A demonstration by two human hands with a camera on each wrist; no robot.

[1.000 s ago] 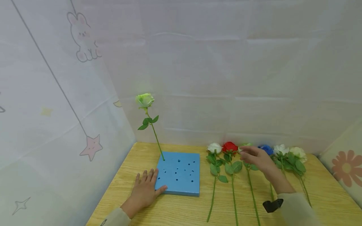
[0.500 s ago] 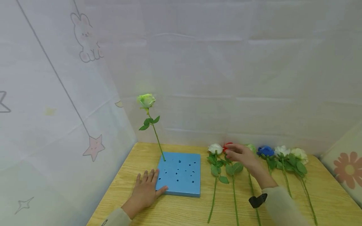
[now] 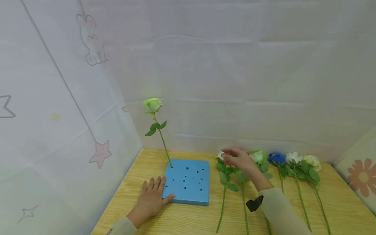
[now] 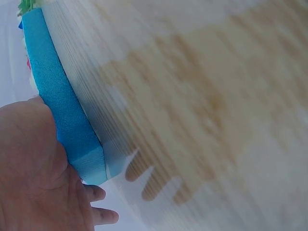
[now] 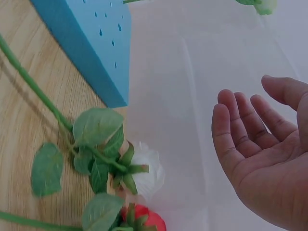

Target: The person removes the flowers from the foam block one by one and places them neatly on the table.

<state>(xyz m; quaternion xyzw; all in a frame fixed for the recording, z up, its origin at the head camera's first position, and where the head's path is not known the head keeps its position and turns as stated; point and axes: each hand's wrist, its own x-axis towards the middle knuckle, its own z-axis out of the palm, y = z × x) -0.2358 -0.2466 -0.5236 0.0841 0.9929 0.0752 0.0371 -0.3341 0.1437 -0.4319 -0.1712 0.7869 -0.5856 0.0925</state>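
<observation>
My left hand lies with spread fingers at the left edge of a blue foam block, its thumb over the front corner. The block's top is dotted with small holes. In its back left hole an artificial pale green rose stands, leaning left. My right hand hovers over the flower heads, fingers loosely bent and holding nothing. In the head view it partly covers a white rose and hides the red rose, which shows in the right wrist view.
Right of the hand, a light green rose, a blue rose, another white rose and a cream rose lie in a row, stems toward me. A pale cloth hangs behind the wooden table.
My right hand has moved left along the row, from over the light green rose, past the red rose, to the white rose. The left hand stays against the block.
</observation>
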